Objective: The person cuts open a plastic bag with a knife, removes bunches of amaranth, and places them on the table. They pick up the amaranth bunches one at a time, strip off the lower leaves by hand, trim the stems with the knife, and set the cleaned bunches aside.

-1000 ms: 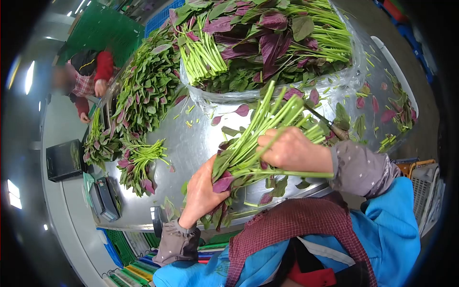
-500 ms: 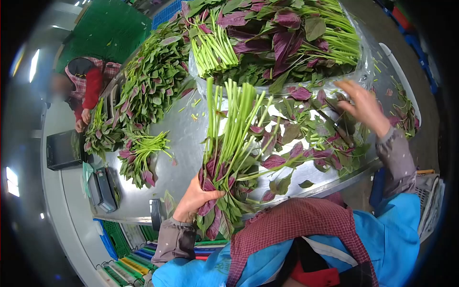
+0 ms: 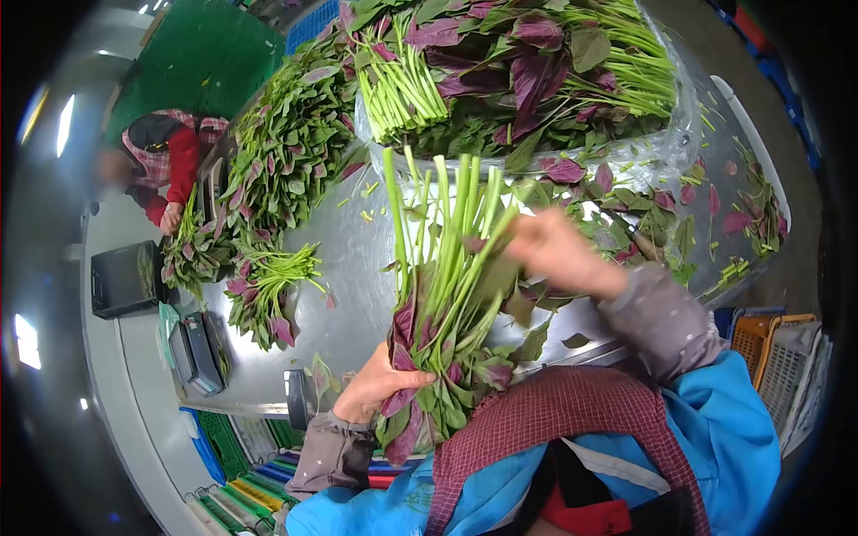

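My left hand is closed around the leafy lower part of a bunch of amaranth greens. The bunch stands upright with its pale cut stems pointing away from me and its purple-green leaves hanging near my apron. At the right side of that bunch is my right hand, bent towards the outer stems. Motion blurs its fingers, so I cannot see whether a leaf or stem is between them. Loose leaves and a knife with a brown handle lie on the metal table beyond my right forearm.
A plastic-lined container at the back holds more stacked amaranth. A large leafy pile and a small bunch lie to the left. Farther left, a co-worker in red sleeves handles greens beside a black crate. Crates stand lower right.
My right hand has swept left from above the loose leaves to the bunch's right side. The bunch has shifted slightly right and towards me, still in my left hand.
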`<state>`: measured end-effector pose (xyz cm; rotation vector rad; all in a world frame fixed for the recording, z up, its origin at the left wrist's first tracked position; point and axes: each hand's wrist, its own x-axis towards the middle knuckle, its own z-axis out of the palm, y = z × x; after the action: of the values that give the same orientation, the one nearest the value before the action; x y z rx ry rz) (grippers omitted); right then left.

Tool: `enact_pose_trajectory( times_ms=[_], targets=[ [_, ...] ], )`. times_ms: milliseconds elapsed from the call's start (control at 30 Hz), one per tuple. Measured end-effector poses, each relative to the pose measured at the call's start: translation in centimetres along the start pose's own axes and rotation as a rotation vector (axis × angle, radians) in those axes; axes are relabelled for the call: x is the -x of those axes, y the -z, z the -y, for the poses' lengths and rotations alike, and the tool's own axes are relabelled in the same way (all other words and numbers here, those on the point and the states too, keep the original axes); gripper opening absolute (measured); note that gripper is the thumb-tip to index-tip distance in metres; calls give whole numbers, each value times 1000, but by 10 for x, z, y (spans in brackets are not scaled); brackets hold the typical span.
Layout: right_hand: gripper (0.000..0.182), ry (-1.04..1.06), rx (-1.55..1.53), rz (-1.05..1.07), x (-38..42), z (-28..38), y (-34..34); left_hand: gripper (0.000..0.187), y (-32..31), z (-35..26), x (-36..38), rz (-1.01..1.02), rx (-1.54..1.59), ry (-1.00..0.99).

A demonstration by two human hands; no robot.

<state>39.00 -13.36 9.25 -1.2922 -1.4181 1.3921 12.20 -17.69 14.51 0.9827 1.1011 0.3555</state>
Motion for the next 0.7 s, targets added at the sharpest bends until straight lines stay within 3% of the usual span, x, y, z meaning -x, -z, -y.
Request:
enact_pose_trajectory(
  times_ms=[33, 67, 133, 200, 233, 267, 300, 333, 400, 433, 467, 500, 533, 600, 667, 700],
  targets=[
    [14, 87, -89, -170, -7, -8, 23, 71, 3, 3, 2, -7, 8, 26],
    [18, -52, -121, -277, -8, -4, 52, 70, 6, 6, 3, -12, 14, 55],
    [20, 42, -346, -358, -3, 10, 69, 81, 12, 14, 0, -36, 69, 125],
    [26, -14, -209, -285, 5, 30, 46, 81, 17, 18, -5, 41, 59, 227],
    [29, 142, -83, -218, 3, 27, 27, 81, 16, 17, -7, 48, 54, 227],
    [35, 103, -133, -86, 3, 20, 12, 81, 15, 17, -8, 52, 37, 237],
    [32, 190, 156, -106, -5, 8, -1, 82, 13, 17, -8, 54, 20, 251],
    [29, 47, 426, 39, -11, 14, -4, 82, 11, 17, -8, 57, 13, 255],
    [26, 62, -57, 8, -24, 4, -2, 83, 8, 17, -5, 16, 1, 160],
    [20, 66, -388, -213, -26, 3, 4, 83, 5, 13, -2, -15, 51, 153],
    [16, 116, -665, -253, -30, 7, 24, 83, 6, 14, 0, -17, 56, 155],
    [15, -42, -792, -434, -27, 22, 44, 81, 9, 16, 3, -33, 83, 156],
    [20, 121, -773, -100, -25, -1, 81, 80, 12, 18, 6, -46, 108, 155],
    [31, 29, -552, -207, -15, 1, 67, 80, 23, 32, 7, -51, 104, 161],
    [46, -149, -245, -99, -10, -14, 41, 77, 22, 30, 7, -52, 204, 230],
    [53, 86, 49, -144, -10, -29, 23, 75, 22, 29, 6, -54, 176, 248]
  ],
)
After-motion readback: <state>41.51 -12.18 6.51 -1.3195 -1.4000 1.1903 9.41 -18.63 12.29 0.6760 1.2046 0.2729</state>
